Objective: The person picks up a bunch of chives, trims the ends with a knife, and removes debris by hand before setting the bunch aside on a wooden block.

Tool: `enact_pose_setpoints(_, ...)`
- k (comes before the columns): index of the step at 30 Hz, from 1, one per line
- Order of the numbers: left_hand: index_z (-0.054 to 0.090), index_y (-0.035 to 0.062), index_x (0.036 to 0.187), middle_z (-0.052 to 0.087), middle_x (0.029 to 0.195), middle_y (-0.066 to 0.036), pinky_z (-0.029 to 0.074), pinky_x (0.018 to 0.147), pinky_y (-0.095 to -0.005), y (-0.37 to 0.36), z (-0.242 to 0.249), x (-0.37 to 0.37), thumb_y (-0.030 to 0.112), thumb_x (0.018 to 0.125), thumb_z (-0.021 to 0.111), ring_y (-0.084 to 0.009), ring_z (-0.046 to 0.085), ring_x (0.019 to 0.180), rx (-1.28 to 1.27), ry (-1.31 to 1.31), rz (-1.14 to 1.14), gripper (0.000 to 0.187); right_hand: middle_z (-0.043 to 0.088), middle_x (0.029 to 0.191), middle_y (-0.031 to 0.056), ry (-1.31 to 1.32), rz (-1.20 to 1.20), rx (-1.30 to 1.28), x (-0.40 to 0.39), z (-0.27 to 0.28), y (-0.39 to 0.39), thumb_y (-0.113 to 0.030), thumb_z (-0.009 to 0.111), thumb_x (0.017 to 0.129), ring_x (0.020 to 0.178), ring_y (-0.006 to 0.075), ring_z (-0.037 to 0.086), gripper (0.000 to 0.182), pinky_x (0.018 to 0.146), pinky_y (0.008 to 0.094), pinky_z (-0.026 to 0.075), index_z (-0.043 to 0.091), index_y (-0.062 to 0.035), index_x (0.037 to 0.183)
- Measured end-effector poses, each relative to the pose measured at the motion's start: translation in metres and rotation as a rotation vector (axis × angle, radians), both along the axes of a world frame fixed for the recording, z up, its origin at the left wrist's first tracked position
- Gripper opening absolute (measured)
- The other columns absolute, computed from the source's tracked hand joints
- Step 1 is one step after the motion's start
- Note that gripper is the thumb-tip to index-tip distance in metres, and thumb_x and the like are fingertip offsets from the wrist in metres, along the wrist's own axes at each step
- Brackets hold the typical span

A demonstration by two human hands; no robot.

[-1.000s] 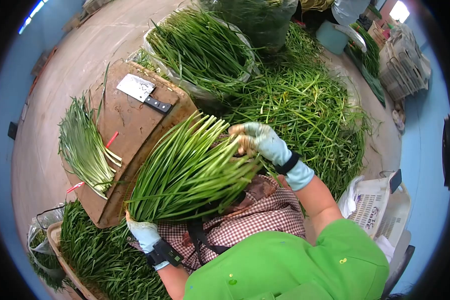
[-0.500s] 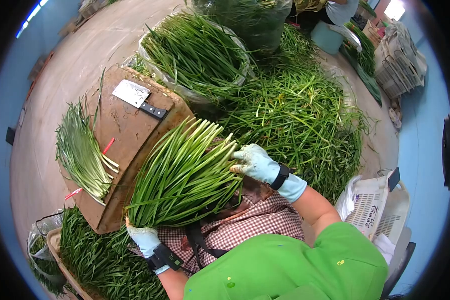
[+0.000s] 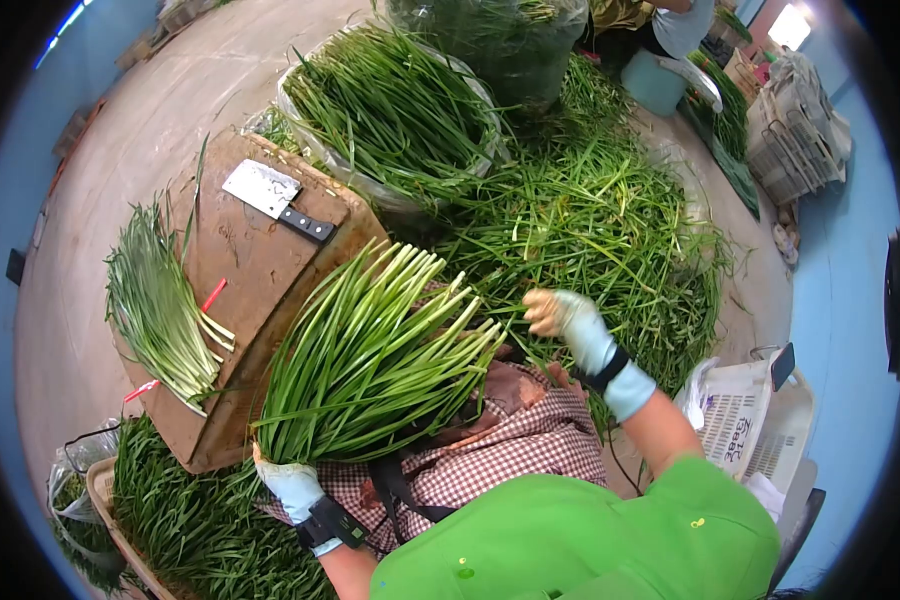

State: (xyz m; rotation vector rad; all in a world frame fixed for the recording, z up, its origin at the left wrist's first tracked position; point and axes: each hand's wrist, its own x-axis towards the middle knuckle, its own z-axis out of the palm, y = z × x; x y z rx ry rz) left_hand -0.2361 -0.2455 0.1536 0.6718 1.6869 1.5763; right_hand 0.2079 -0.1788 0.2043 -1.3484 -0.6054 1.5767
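The left hand [image 3: 292, 488], fingers half hidden, grasps the green bundle [image 3: 370, 365] by its leafy end over the checked apron [image 3: 535, 435]. The right hand [image 3: 572, 325] hangs apart, fingers curled; whether they pinch anything, I can't tell. Sorting seems underway; another pick calls for reaching across.

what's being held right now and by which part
The left hand holds the bunch of greens by its leafy end. The right hand, clear of the bunch, is too blurred to tell.

Now showing green paling to white on the stalks [image 3: 385, 350] above the left hand [image 3: 292, 485], reddish-and-white checks on the cloth [image 3: 540, 435] beside it!
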Motion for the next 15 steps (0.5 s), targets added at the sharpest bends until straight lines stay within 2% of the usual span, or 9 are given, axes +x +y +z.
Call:
enact_pose_setpoints(1, 0.042, 0.0068, 0.118, 0.051, 0.114, -0.012, 0.048, 0.081, -0.039, 0.004, 0.006, 0.004, 0.026, 0.088, 0.038, -0.0259, 0.055, 0.094, -0.017, -0.174, 0.073, 0.036, 0.062, 0.087, 0.0071, -0.203, 0.04, 0.283, -0.025, -0.008, -0.01, -0.027, 0.061, 0.078, 0.077, 0.0149, 0.057, 0.032, 0.072, 0.0285, 0.046, 0.059, -0.0057, 0.102)
enact_pose_setpoints(2, 0.042, 0.0068, 0.118, 0.051, 0.114, -0.012, 0.048, 0.081, -0.039, 0.007, 0.014, 0.008, 0.026, 0.088, 0.038, -0.0259, 0.055, 0.094, -0.021, -0.172, 0.075, 0.036, 0.061, 0.087, 0.0079, -0.866, 0.223, 0.679, -0.039, 0.013, -0.011, -0.025, 0.065, 0.074, 0.081, 0.0201, 0.056, 0.035, 0.076, 0.0316, 0.044, 0.058, -0.005, 0.102)
enact_pose_setpoints(4, 0.041, 0.0049, 0.118, 0.051, 0.113, -0.012, 0.047, 0.082, -0.0387, 0.014, 0.025, 0.014, 0.025, 0.087, 0.04, -0.026, 0.054, 0.094, 0.023, -0.531, 0.167, 0.037, 0.059, 0.084, 0.0101, -1.177, 0.523, 0.751, -0.065, 0.033, -0.009, -0.028, 0.067, 0.066, 0.082, 0.0261, 0.054, 0.037, 0.075, 0.0357, 0.041, 0.061, -0.0062, 0.095)
enact_pose_setpoints(6, 0.042, 0.004, 0.118, 0.051, 0.113, -0.011, 0.047, 0.083, -0.0387, 0.012, 0.026, 0.012, 0.025, 0.087, 0.042, -0.0259, 0.054, 0.094, 0.034, -0.541, 0.167, 0.037, 0.059, 0.082, 0.0095, -1.288, 0.618, 0.879, -0.083, 0.019, -0.008, -0.027, 0.066, 0.066, 0.076, 0.0256, 0.054, 0.03, 0.07, 0.0352, 0.042, 0.062, -0.0075, 0.088)
enact_pose_setpoints(8, 0.042, 0.0032, 0.117, 0.052, 0.112, -0.011, 0.046, 0.083, -0.0387, 0.009, 0.02, 0.01, 0.025, 0.086, 0.044, -0.0258, 0.054, 0.094, 0.051, -0.555, 0.163, 0.038, 0.059, 0.076, 0.0082, -1.271, 0.652, 0.983, -0.082, 0.004, -0.001, -0.02, 0.066, 0.066, 0.069, 0.0244, 0.054, 0.018, 0.065, 0.0348, 0.043, 0.061, -0.0083, 0.079)
enact_pose_setpoints(10, 0.043, 0.0066, 0.118, 0.052, 0.112, -0.01, 0.045, 0.084, -0.0393, -0.002, 0.003, 0.008, 0.023, 0.086, 0.045, -0.0254, 0.054, 0.095, 0.063, 0.045, 0.057, 0.036, 0.057, 0.068, 0.008, -1.096, 0.366, 1.037, -0.08, -0.004, 0.004, -0.013, 0.064, 0.067, 0.063, 0.0229, 0.054, 0.007, 0.059, 0.0342, 0.043, 0.06, -0.0087, 0.072)
enact_pose_setpoints(12, 0.041, 0.0087, 0.12, 0.051, 0.113, -0.01, 0.045, 0.085, -0.039, 0.005, 0.018, 0.01, 0.019, 0.086, 0.044, -0.0254, 0.053, 0.096, 0.061, -0.267, 0.148, 0.036, 0.058, 0.067, 0.0091, -1.15, 0.164, 0.888, -0.055, 0.016, 0.017, -0.008, 0.06, 0.074, 0.061, 0.0193, 0.054, 0.003, 0.058, 0.029, 0.044, 0.061, -0.0058, 0.074)
enact_pose_setpoints(13, 0.038, 0.0107, 0.122, 0.05, 0.114, -0.011, 0.045, 0.085, -0.0386, 0.007, 0.023, 0.011, 0.016, 0.085, 0.044, -0.0254, 0.052, 0.097, 0.057, -0.577, 0.235, 0.038, 0.061, 0.071, 0.006, -0.747, -0.101, 0.538, -0.05, 0.027, 0.019, -0.012, 0.059, 0.078, 0.066, 0.0143, 0.055, 0.008, 0.064, 0.0262, 0.044, 0.06, -0.0043, 0.077)
enact_pose_setpoints(15, 0.038, 0.0127, 0.122, 0.049, 0.115, -0.011, 0.044, 0.085, -0.039, 0.004, 0.02, 0.013, 0.015, 0.085, 0.043, -0.0253, 0.051, 0.098, 0.008, -0.422, 0.21, 0.037, 0.061, 0.082, 0.0029, -0.04, -0.485, 0.27, 0.007, 0.003, 0.033, -0.016, 0.053, 0.084, 0.069, 0.0117, 0.055, 0.012, 0.071, 0.0255, 0.046, 0.058, -0.0049, 0.088)
